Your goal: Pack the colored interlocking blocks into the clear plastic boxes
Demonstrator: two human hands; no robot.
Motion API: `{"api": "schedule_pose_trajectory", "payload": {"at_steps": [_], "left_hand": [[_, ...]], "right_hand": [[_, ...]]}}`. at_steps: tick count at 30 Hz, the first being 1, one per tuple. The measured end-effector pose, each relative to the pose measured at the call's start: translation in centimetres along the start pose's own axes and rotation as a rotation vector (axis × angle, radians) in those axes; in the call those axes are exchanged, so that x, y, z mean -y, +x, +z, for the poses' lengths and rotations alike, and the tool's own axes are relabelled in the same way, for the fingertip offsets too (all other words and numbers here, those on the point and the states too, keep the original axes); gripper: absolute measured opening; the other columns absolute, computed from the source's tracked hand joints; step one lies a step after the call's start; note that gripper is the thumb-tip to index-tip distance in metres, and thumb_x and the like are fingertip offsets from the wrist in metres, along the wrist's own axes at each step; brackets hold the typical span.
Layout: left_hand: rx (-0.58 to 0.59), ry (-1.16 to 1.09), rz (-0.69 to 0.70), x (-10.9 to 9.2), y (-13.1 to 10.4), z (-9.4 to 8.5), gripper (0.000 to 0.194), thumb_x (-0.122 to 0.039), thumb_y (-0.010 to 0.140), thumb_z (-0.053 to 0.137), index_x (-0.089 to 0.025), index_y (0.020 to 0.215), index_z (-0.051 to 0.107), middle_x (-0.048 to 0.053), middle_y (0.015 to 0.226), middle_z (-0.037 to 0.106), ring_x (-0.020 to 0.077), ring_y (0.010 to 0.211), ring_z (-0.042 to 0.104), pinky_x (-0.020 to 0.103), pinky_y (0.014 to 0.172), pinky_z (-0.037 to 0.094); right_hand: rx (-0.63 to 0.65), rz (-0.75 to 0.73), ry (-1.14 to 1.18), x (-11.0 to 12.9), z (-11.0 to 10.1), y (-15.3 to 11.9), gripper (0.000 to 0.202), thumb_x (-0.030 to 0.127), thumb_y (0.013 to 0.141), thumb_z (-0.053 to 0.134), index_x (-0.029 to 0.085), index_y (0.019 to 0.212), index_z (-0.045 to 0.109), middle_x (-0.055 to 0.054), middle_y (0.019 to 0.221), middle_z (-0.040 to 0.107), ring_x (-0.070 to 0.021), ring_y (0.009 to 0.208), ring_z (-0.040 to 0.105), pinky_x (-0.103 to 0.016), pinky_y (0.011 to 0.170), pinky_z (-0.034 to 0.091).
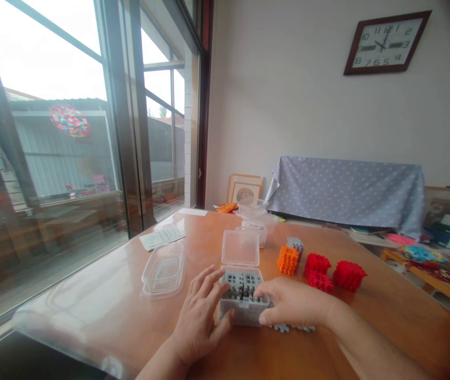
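A clear box [245, 317] of grey pieces [242, 282] is flanked by both hands on the table [266, 356].
The left hand [202, 309] is spread wide alongside; the right hand [293, 302] is curled at the right rim, whether gripping cannot be told.

At lower centre of the frame, a translucent rectangular plastic box [242, 315] is showing smooth, faintly frosted walls around grey knobbly plastic pieces [242, 281]. The brown wood-look desk [262, 359] is gleaming glossily. Right of centre, red toothed plastic blocks [349, 275] are looking rough; above, blue-grey dotted cloth [347, 195] is draping matt.
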State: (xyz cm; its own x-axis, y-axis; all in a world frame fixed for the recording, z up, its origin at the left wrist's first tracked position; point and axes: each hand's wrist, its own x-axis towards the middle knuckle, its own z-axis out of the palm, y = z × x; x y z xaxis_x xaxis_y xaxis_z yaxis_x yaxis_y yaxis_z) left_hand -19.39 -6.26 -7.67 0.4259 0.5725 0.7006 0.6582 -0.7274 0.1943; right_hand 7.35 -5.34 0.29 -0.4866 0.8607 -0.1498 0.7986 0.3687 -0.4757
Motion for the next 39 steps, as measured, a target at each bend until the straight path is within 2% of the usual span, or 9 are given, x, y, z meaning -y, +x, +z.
{"api": "schedule_pose_trajectory", "payload": {"at_steps": [9,16,21,27,30,34,37,39], "left_hand": [[0.026,-0.037,0.028,-0.3,0.0,-0.6,0.027,-0.026,0.087,0.061,-0.025,0.114,0.061,0.009,0.133,0.062,0.0331,0.136,0.045,0.053,0.11,0.044],[0.02,-0.035,0.049,-0.3,0.0,-0.4,0.027,-0.021,0.088,0.06,-0.025,0.114,0.06,0.007,0.122,0.068,0.0308,0.127,0.052,0.051,0.106,0.045],[0.008,-0.023,0.048,-0.4,-0.1,-0.2,0.032,-0.019,0.089,0.059,-0.025,0.119,0.058,0.006,0.119,0.069,0.0306,0.122,0.054,0.05,0.104,0.045],[-0.021,-0.015,0.069,-0.2,-0.2,0.1,0.031,-0.019,0.089,0.06,-0.024,0.119,0.059,0.007,0.118,0.069,0.0312,0.122,0.055,0.049,0.102,0.046],[-0.027,-0.003,0.08,-0.1,-0.2,0.3,0.033,-0.019,0.089,0.06,-0.023,0.121,0.059,0.008,0.12,0.069,0.0316,0.123,0.054,0.05,0.103,0.046],[-0.044,0.009,0.082,0.0,-0.3,0.5,0.033,-0.018,0.088,0.06,-0.023,0.121,0.059,0.008,0.12,0.069,0.0313,0.122,0.055,0.049,0.101,0.047],[-0.054,0.015,0.089,0.1,-0.4,0.5,0.033,-0.019,0.087,0.061,-0.023,0.12,0.059,0.008,0.119,0.07,0.0316,0.121,0.056,0.049,0.1,0.047],[-0.045,0.016,0.097,0.1,-0.4,0.6,0.034,-0.019,0.087,0.061,-0.023,0.121,0.059,0.008,0.119,0.07,0.0315,0.122,0.055,0.049,0.101,0.047]], "right_hand": [[-0.044,-0.005,0.001,0.1,0.2,-0.7,0.031,0.039,0.073,0.075,0.026,0.102,0.075,0.004,0.076,0.065,-0.0136,0.065,0.055,-0.022,0.052,0.031],[-0.066,0.0,0.053,-0.6,0.7,-0.8,0.03,0.039,0.075,0.075,0.027,0.102,0.075,0.004,0.077,0.065,-0.0141,0.067,0.056,-0.021,0.053,0.033],[-0.087,-0.005,0.113,-0.9,1.0,-1.1,0.035,0.039,0.076,0.075,0.025,0.109,0.073,0.003,0.075,0.063,-0.0132,0.065,0.053,-0.021,0.053,0.032],[-0.145,0.032,0.213,-1.3,0.1,-2.3,0.041,0.042,0.085,0.068,0.022,0.121,0.068,0.006,0.062,0.048,-0.0108,0.056,0.043,-0.022,0.05,0.027],[-0.245,0.091,0.241,-3.2,-0.5,-2.9,0.043,0.045,0.09,0.062,0.021,0.126,0.065,0.006,0.06,0.043,-0.0112,0.055,0.041,-0.023,0.051,0.026],[-0.355,0.207,0.128,-7.5,-0.2,-4.1,0.04,0.042,0.088,0.062,0.021,0.121,0.068,0.003,0.068,0.057,-0.0145,0.063,0.053,-0.025,0.059,0.035],[-0.328,0.231,0.023,-10.1,0.8,-5.2,0.045,0.044,0.079,0.071,0.023,0.118,0.07,-0.004,0.094,0.068,-0.0206,0.084,0.063,-0.028,0.074,0.045],[-0.309,0.224,-0.032,-11.0,1.6,-5.8,0.055,0.049,0.074,0.075,0.025,0.124,0.069,-0.008,0.112,0.067,-0.0257,0.1,0.063,-0.032,0.086,0.047]]}}
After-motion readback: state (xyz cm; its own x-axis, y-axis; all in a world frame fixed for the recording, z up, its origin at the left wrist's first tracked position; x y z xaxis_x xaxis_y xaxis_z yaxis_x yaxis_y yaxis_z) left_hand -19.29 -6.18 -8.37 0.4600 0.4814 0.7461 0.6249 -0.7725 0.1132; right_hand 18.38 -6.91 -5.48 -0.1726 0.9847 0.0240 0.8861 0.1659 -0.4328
